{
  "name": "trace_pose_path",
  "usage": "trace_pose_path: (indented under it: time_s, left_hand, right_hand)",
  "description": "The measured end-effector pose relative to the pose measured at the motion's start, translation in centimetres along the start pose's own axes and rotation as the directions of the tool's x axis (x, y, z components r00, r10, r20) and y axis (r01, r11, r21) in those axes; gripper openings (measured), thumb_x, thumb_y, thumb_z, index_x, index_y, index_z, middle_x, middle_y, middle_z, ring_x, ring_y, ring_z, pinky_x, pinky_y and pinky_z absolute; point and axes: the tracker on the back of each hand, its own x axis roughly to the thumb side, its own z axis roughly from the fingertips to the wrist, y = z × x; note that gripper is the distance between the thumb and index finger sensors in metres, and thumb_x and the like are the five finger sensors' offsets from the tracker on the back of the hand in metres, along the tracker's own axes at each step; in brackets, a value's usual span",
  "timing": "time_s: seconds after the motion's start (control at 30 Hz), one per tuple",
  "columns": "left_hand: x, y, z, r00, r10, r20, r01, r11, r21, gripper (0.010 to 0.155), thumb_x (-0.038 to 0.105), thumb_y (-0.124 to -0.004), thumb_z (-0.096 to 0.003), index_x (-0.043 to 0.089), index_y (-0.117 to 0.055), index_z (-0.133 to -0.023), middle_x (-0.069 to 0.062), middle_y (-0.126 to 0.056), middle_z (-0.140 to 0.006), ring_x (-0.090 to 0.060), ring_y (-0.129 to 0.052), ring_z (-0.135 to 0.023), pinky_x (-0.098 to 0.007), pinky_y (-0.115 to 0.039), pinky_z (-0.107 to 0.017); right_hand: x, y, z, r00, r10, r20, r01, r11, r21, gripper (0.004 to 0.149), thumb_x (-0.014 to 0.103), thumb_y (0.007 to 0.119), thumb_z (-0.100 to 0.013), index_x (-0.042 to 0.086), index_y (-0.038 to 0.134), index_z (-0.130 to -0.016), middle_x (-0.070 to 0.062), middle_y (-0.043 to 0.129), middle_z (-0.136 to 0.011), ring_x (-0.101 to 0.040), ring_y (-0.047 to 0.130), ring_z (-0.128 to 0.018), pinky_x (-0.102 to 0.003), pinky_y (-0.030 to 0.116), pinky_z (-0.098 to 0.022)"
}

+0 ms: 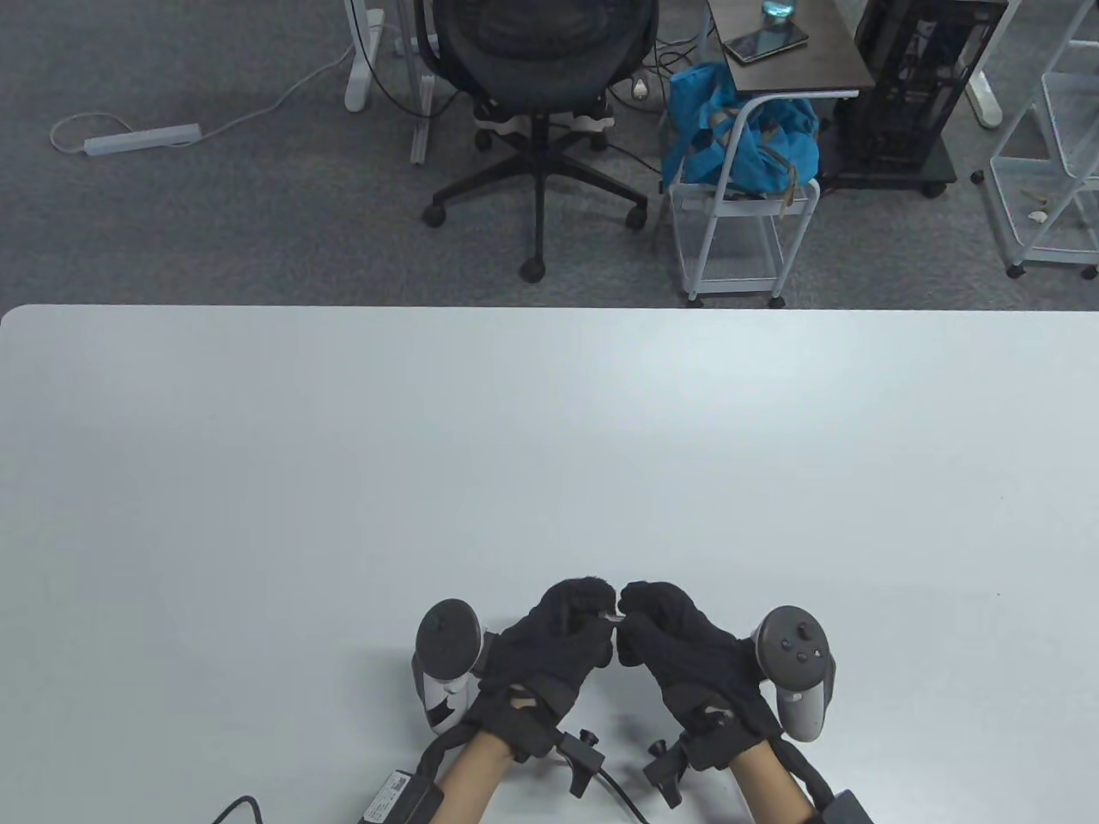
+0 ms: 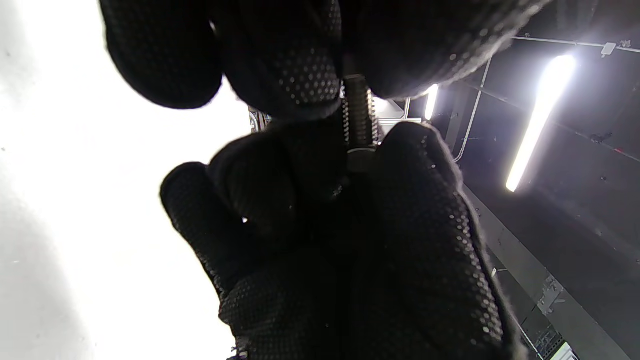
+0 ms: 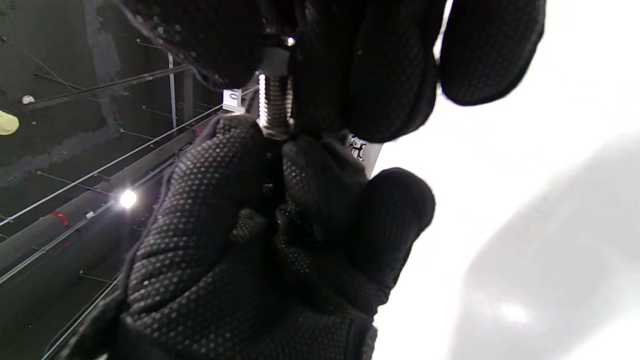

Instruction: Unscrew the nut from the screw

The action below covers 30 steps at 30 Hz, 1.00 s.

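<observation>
the screw (image 1: 612, 617) sits at 6 o'clock above the white table (image 1: 343, 472), lying flat from 9 to 3. the left hand (image 1: 558, 644) pinches one end, the right hand (image 1: 665, 639) pinches the other. a small nut (image 2: 361, 159) sits on its threads.

I work in an office. My pale grey table (image 1: 343, 446) stands on grey carpet (image 1: 172, 223). At twelve o'clock sits a black mesh swivel chair on castors (image 1: 539, 103); at one o'clock, a white wheeled trolley holding a blue cloth bag (image 1: 738, 142). A white power strip (image 1: 142, 139) lies at eleven o'clock, and white wire racks (image 1: 1052, 146) stand at two o'clock.
</observation>
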Motion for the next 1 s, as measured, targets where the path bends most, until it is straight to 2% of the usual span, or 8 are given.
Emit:
trace_pose_path:
  time_s: [0.2,0.3,0.4,0.5,0.57,0.63,0.8,1.0]
  left_hand:
    - [0.0,0.1,0.0,1.0,0.008,-0.012,-0.008,1.0,0.008,0.05,0.039,-0.084,-0.0492,0.021,-0.078,-0.095,-0.016,-0.089,-0.082,-0.018,-0.099,-0.044,-0.051,-0.087,-0.046]
    - [0.1,0.1,0.1,1.0,0.002,0.004,-0.002,1.0,0.008,0.05,0.038,-0.084,-0.0493,0.022,-0.077,-0.095,-0.016,-0.089,-0.083,-0.018,-0.099,-0.045,-0.051,-0.086,-0.047]
    - [0.3,0.0,0.1,1.0,-0.004,0.02,0.005,1.0,-0.005,0.048,0.036,-0.085,-0.0489,0.024,-0.077,-0.095,-0.016,-0.087,-0.086,-0.018,-0.099,-0.047,-0.052,-0.086,-0.048]
    - [0.3,-0.1,0.1,1.0,-0.014,0.028,0.014,1.0,-0.002,0.047,0.033,-0.087,-0.0482,0.026,-0.079,-0.094,-0.017,-0.087,-0.087,-0.019,-0.099,-0.048,-0.053,-0.085,-0.049]
    - [0.3,-0.1,0.1,0.999,-0.022,0.033,0.022,1.0,-0.013,0.047,0.032,-0.088,-0.0482,0.028,-0.08,-0.094,-0.017,-0.087,-0.088,-0.019,-0.098,-0.049,-0.053,-0.085,-0.049]
    - [0.3,-0.1,0.0,0.999,-0.023,0.035,0.023,1.0,-0.009,0.046,0.032,-0.088,-0.0481,0.028,-0.08,-0.094,-0.017,-0.087,-0.088,-0.019,-0.098,-0.049,-0.053,-0.085,-0.049]
    - [0.1,0.0,0.1,1.0,-0.019,0.025,0.019,1.0,0.009,0.047,0.033,-0.087,-0.0485,0.027,-0.079,-0.094,-0.016,-0.086,-0.087,-0.019,-0.098,-0.048,-0.053,-0.085,-0.049]
    - [0.1,0.1,0.1,1.0,-0.01,0.015,0.01,1.0,0.015,0.047,0.035,-0.087,-0.0486,0.026,-0.079,-0.094,-0.016,-0.088,-0.086,-0.019,-0.099,-0.047,-0.052,-0.085,-0.048]
  right_hand:
    - [0.4,-0.1,0.0,0.999,0.027,0.044,-0.027,1.0,0.007,0.049,0.033,0.08,-0.054,0.02,0.069,-0.1,-0.014,0.078,-0.09,-0.038,0.086,-0.073,-0.063,0.072,-0.06]
    - [0.4,-0.1,0.0,0.999,0.018,0.041,-0.019,1.0,0.009,0.057,0.033,0.081,-0.053,0.015,0.062,-0.104,-0.014,0.076,-0.093,-0.038,0.085,-0.074,-0.063,0.071,-0.06]
    - [-0.3,-0.2,0.1,0.999,0.015,-0.034,-0.013,0.999,0.052,0.074,0.05,0.073,-0.055,0.008,0.048,-0.111,-0.022,0.068,-0.101,-0.044,0.08,-0.079,-0.066,0.068,-0.06]
    - [-1.2,-0.3,0.1,0.989,-0.046,-0.141,0.053,0.997,0.047,0.078,0.06,0.062,-0.056,-0.002,0.064,-0.103,-0.027,0.086,-0.084,-0.049,0.091,-0.061,-0.068,0.072,-0.049]
    - [-1.6,-0.2,0.0,0.985,-0.053,-0.163,0.065,0.996,0.065,0.073,0.059,0.06,-0.057,-0.004,0.078,-0.091,-0.02,0.098,-0.066,-0.043,0.099,-0.046,-0.064,0.078,-0.043]
    - [-1.4,0.0,0.0,0.987,-0.067,-0.149,0.074,0.996,0.046,0.066,0.054,0.061,-0.057,-0.002,0.081,-0.086,-0.014,0.101,-0.056,-0.037,0.101,-0.039,-0.062,0.08,-0.042]
    - [-0.7,0.0,0.1,0.995,-0.024,-0.1,0.025,1.0,0.014,0.059,0.047,0.068,-0.057,0.002,0.072,-0.095,-0.009,0.096,-0.062,-0.032,0.098,-0.046,-0.059,0.08,-0.048]
    - [-0.1,-0.1,0.2,0.999,0.001,-0.041,-0.003,1.0,-0.029,0.055,0.041,0.076,-0.054,0.007,0.071,-0.098,-0.011,0.093,-0.068,-0.032,0.097,-0.052,-0.059,0.079,-0.052]
